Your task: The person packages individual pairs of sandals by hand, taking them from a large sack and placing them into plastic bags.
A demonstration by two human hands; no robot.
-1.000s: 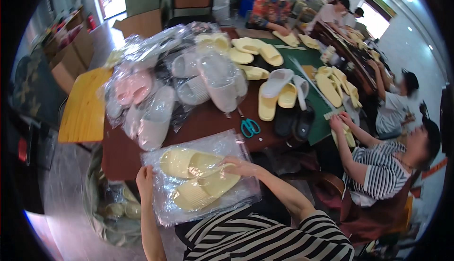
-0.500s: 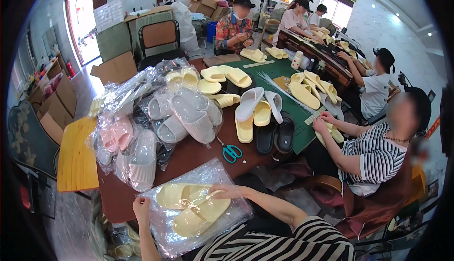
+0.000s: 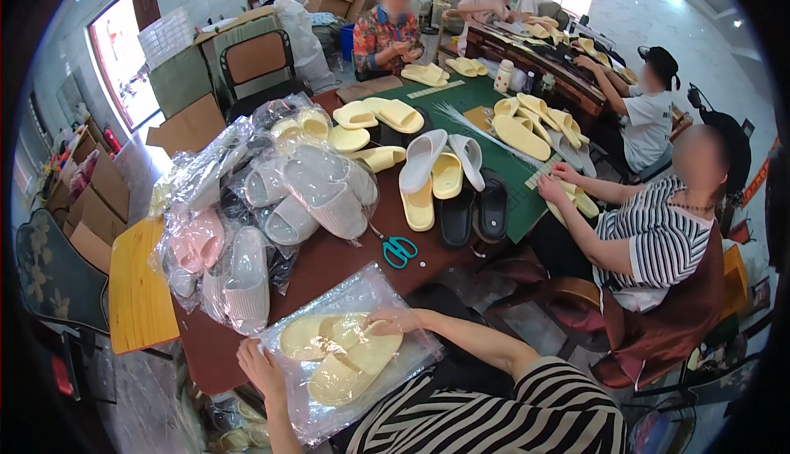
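A pair of pale yellow slippers [image 3: 346, 376] lies inside a clear plastic bag [image 3: 411, 363] at the table's near edge, over my lap. My left hand [image 3: 262, 365] is closed on the bag's left edge. Seen hazily through the film, my right hand [image 3: 393, 321] reaches into the bag from the right. Its fingers are closed at the end of the upper slipper. Beyond the bag, teal-handled scissors [image 3: 399, 252] rest on the brown tabletop [image 3: 329, 269]. To the left is a heap of bagged slippers [image 3: 247, 277], grey and pink.
Unbagged yellow and grey slippers [image 3: 424, 162] and black slippers [image 3: 455, 217] stand mid-table. More yellow slippers [image 3: 522, 135] lie on a green mat [image 3: 527, 199]. A co-worker in stripes [image 3: 658, 232] handles yellow slippers at right; others sit farther back. A yellow wooden board [image 3: 140, 289] adjoins the left side.
My left hand has moved from a raised pinch at the bag's corner to lie lower along its edge. My right hand stays in the bag by the slipper. The view has shifted slightly.
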